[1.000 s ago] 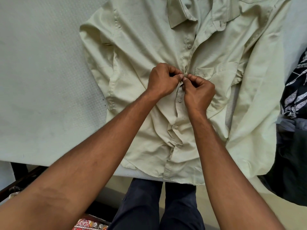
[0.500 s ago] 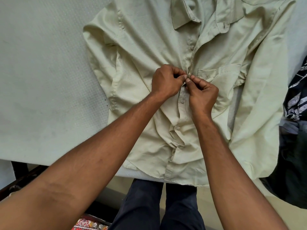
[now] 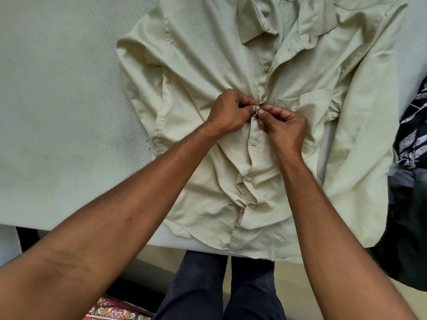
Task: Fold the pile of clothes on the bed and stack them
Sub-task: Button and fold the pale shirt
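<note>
A pale cream button-up shirt (image 3: 208,65) lies front side up on the bed, collar at the top, hem hanging over the near edge. My left hand (image 3: 228,112) and my right hand (image 3: 284,128) meet at the middle of its button placket, just left of the chest pocket. Both pinch the placket fabric between thumb and fingers at a button spot. Several buttons below my hands are closed; the placket above them lies open.
The bed's pale sheet (image 3: 57,112) stretches bare to the left of the shirt. A dark pile of clothes (image 3: 411,204), one piece with a black-and-white print, lies at the right edge. My dark trousers and a patterned rug (image 3: 111,311) show below the bed edge.
Both hands stay pinched together on the placket at nearly the same spot; the view has drifted slightly, so shirt and hands sit a little lower and to the right.
</note>
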Demonstrator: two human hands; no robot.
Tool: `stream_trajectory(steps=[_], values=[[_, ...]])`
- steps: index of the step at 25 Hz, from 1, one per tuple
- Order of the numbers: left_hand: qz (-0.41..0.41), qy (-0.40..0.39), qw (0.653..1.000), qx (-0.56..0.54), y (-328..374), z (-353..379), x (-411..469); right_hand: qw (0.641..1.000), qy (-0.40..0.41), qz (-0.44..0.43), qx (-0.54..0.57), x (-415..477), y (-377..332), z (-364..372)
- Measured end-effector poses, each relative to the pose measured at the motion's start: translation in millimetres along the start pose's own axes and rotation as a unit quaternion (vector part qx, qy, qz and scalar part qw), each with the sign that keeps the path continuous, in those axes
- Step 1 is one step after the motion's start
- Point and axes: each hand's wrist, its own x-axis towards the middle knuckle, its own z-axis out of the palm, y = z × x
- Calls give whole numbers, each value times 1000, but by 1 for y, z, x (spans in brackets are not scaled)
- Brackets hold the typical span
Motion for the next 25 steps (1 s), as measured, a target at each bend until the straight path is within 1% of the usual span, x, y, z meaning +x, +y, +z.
stream_trajectory(steps=[4, 5, 9, 11, 13, 15, 17, 19, 21, 22, 23, 24, 25], values=[[-8, 10, 999, -30, -1, 6, -10, 1000, -3, -19, -16, 0, 1, 0], [-11, 25, 999, -33, 0, 9, -12, 999, -4, -28, -32, 0, 2, 0], [-36, 137, 990, -15, 7, 26, -15, 996, -2, -59, -74, 1, 6, 2], [-33, 151, 988, -17, 6, 29, -16, 994, -1, -65, -90, 1, 6, 2], [-25, 143, 989, -8, 3, 26, -16, 993, -10, -62, -97, 0, 5, 1], [-8, 129, 992, 6, 1, 22, -16, 996, -26, -40, -72, -3, 0, -1], [0, 100, 994, 42, 3, 16, -14, 998, -48, -8, -49, -4, -8, -4], [11, 50, 988, 144, 8, 9, -13, 994, -72, 40, -76, -3, -16, -9], [18, 9, 969, 245, 14, 0, -13, 982, -91, 79, -147, -1, -27, -14], [17, 0, 965, 262, 17, -6, -13, 971, -84, 68, -214, 0, -32, -17], [16, 0, 964, 264, 20, -12, -13, 956, -59, 35, -285, 0, -39, -19], [21, 3, 966, 256, 22, -19, -12, 943, -17, -5, -331, -2, -47, -18], [32, 7, 972, 231, 26, -25, -10, 940, 27, -38, -339, -4, -56, -14]])
